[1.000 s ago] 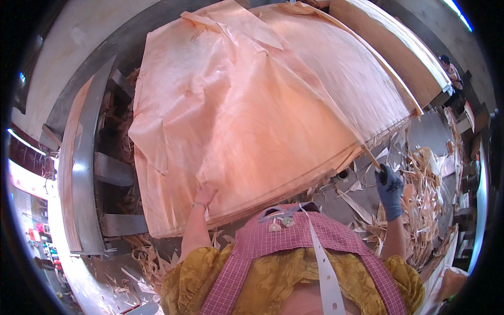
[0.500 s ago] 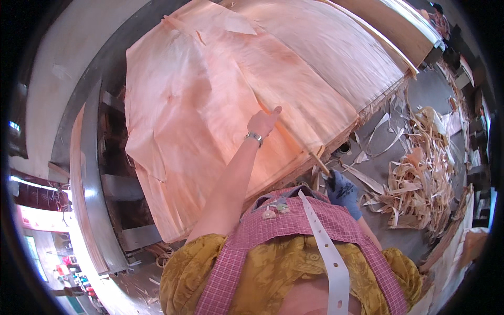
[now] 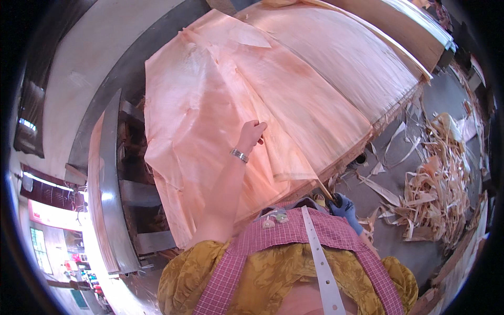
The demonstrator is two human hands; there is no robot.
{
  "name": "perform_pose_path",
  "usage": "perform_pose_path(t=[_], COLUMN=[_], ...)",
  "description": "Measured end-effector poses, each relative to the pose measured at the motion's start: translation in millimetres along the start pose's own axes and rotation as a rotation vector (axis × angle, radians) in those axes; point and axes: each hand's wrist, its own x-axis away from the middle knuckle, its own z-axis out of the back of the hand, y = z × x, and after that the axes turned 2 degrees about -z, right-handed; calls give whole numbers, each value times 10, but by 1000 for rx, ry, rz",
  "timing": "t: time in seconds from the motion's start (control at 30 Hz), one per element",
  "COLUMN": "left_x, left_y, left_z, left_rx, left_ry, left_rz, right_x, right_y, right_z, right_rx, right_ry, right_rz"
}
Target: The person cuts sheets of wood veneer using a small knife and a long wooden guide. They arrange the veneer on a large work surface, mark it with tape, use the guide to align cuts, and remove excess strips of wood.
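A broad stack of thin pinkish wood veneer sheets (image 3: 325,121) spreads out before me. My left hand (image 3: 252,136), bare with a metal-band watch at the wrist, is closed at the raised edge of the top veneer sheet (image 3: 205,115), which is creased and rumpled on its left side. Close to my apron at the stack's near edge, my right hand (image 3: 344,206) wears a blue-grey glove. Its fingers are wrapped round a thin wooden stick (image 3: 324,189), whose far end meets the near corner of a folded-up flap of veneer (image 3: 294,163).
A heap of torn veneer strips (image 3: 438,184) lies on the grey floor (image 3: 388,210) to the right. Left of the stack runs a dark metal frame (image 3: 139,193) with crossbars and gaps. Another person (image 3: 442,16) is partly visible at the far right.
My left hand has come back and left, closing on the sheet edge and lifting it into a fold. The right hand still grips the stick. The view has shifted slightly.
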Motion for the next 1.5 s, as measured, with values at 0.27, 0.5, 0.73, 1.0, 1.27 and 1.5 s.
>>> perform_pose_path(t=[0.27,0.5,0.73,1.0,1.27,1.5], left_x=[486,791,860,523,370,508], left_y=[-194,-404,-610,-545,-35,34], left_z=[788,1036,941,618,482,470], left_rx=[233,337,276,352,631,468], left_ry=[99,77,-67,-118,58,116], left_rz=[18,39,36,37,-72,113], right_x=[-530,-744,-922,-1634,-1834,-1971], right_y=[-455,-821,-932,-794,-165,-507], right_z=[-278,-256,99,821,146,356], right_rx=[-612,-394,233,427,-442,-700], right_ry=[-251,-146,213,320,-294,-498], right_rz=[-217,-75,234,328,-196,-299])
